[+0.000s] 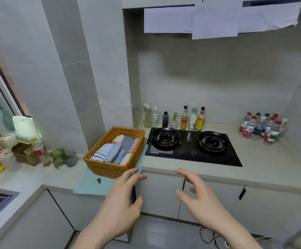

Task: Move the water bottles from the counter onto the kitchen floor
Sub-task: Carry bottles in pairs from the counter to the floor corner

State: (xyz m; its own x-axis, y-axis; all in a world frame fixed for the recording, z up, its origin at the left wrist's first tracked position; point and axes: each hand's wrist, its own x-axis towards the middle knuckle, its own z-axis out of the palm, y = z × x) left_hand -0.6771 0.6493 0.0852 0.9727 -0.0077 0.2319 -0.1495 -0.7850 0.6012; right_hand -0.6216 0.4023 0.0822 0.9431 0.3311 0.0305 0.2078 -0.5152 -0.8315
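The cluster of clear plastic water bottles with red and green caps (pixel 263 128) stands upright at the pale table's (pixel 264 159) far right corner, nearer the empty, loosely spread right hand (pixel 198 198) than the equally empty left hand (pixel 122 202).

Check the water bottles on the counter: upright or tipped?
Upright. The water bottles stand clustered right of the stove, caps up; none lies on its side.

We stand in a small kitchen with pale grey tiled walls (pixel 59 69). A beige L-shaped stone counter (pixel 264 164) wraps the corner above white cabinet doors (pixel 160 194). The grey tiled floor (pixel 156 232) lies below, a dark-framed window (pixel 0 83) is at left, and white paper sheets (pixel 216 22) hang overhead.
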